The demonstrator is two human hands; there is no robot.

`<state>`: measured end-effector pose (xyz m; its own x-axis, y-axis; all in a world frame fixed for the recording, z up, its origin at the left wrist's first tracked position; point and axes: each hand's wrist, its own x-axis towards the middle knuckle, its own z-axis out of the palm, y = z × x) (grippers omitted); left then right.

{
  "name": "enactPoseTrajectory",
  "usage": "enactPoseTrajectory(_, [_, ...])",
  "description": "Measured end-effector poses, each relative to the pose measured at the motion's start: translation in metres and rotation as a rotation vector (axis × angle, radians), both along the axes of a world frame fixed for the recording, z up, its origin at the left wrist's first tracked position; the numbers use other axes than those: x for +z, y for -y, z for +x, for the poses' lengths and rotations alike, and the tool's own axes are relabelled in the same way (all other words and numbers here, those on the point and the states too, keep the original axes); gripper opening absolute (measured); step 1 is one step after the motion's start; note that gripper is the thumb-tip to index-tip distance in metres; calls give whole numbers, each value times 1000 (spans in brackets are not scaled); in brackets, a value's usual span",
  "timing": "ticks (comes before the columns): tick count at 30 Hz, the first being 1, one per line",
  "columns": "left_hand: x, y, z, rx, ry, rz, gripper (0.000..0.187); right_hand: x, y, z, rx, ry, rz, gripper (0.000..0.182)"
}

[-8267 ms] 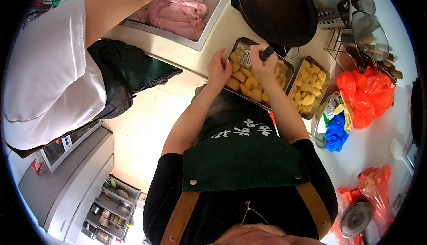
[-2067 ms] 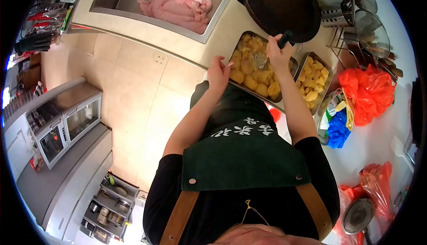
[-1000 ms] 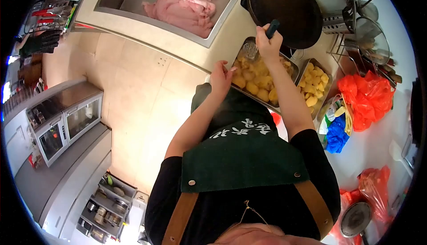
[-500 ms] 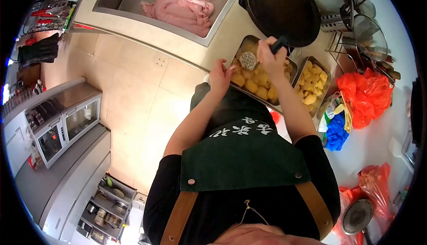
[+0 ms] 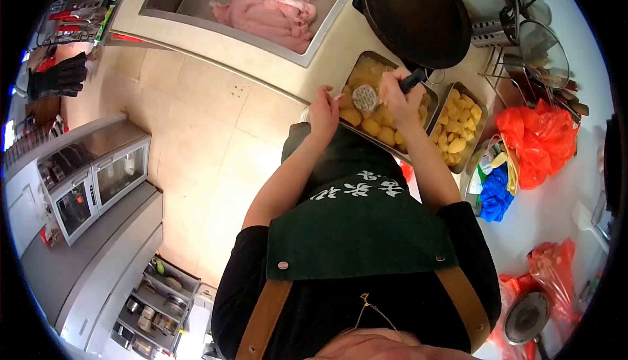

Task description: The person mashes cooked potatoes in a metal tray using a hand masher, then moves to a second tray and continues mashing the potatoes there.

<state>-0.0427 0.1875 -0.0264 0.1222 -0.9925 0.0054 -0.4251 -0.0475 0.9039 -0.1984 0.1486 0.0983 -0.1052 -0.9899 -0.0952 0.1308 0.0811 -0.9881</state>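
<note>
My right hand [image 5: 402,98] is closed around the black handle of a potato masher [image 5: 364,98]. Its round perforated metal head presses into yellow potatoes [image 5: 371,126] in a metal tray [image 5: 366,54]. Toward the far end the potato looks mashed; nearer me whole pieces show. At the tray's left corner, my left hand [image 5: 324,113] grips the rim between thumb and fingers. A second metal tray [image 5: 483,113] of potato chunks [image 5: 457,124] stands just right of the first.
Behind the trays sits a large dark pan [image 5: 417,17]. A sink [image 5: 196,17] at the upper left holds pale pink raw meat [image 5: 271,7]. Red bags [image 5: 536,141], a blue bag [image 5: 496,193] and a utensil rack [image 5: 497,72] are on the right.
The masher head has shifted slightly toward me, lower into the potatoes, and my right hand has come down a little with it. My left hand stays at the tray's corner.
</note>
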Motion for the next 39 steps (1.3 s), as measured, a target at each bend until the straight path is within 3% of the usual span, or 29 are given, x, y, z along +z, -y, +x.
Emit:
enactPoseTrajectory(7, [1,0,-1,35,-18,79,25,-31,-3,29,70,-219,-147,22])
enactPoseTrajectory(11, [1,-1,-2,38,-1,49,25,-40,12,27,18,-72,17,24])
enactPoseTrajectory(15, [-4,-2,-4,56,16,10,25,-37,19,35,108,-390,-227,23])
enactPoseTrajectory(19, [-6,-1,-2,16,16,27,26,-34,15,34,117,-343,-234,22])
enactPoseTrajectory(22, [0,1,0,1,26,-6,25,-29,17,21,60,-214,-38,24])
enactPoseTrajectory(25, [2,-2,-1,2,50,15,26,-9,19,11,33,-63,2,26])
enactPoseTrajectory(29, [0,1,-3,0,47,9,27,-20,31,21,26,-158,-171,28])
enactPoseTrajectory(30, [0,0,-2,-2,44,22,27,-20,33,23,38,-294,-247,28])
enactPoseTrajectory(37, [3,2,0,-27,38,22,29,-19,37,20,41,-386,-300,28])
enactPoseTrajectory(39, [5,1,0,-15,37,23,29,-18,27,11,28,-229,-143,26])
